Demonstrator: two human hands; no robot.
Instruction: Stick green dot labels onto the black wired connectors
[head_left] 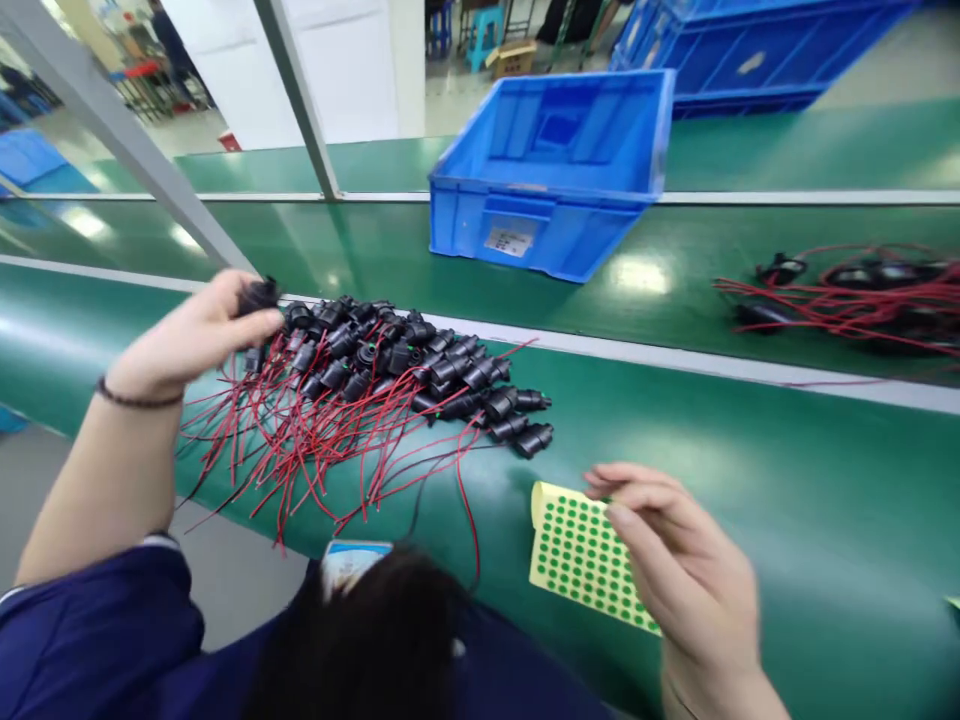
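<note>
My left hand (199,330) is closed on a black connector (259,296) at the far left end of a heap. The heap (367,350) is made of several black connectors with red and black wire leads, lying on the green bench. Small green dots show on a few of them. My right hand (686,560) is over the right part of a pale yellow sheet of green round stickers (581,550). Its thumb and fingertips are drawn together in a pinch; anything between them is too small to make out. The sheet's upper left corner curls up.
Behind the bench, a blue plastic crate (547,180) stands on a green conveyor surface (360,240). More blue crates (750,60) are at the back right. A bundle of red-wired black parts (862,295) lies at right. A grey metal post (142,140) slants up at left.
</note>
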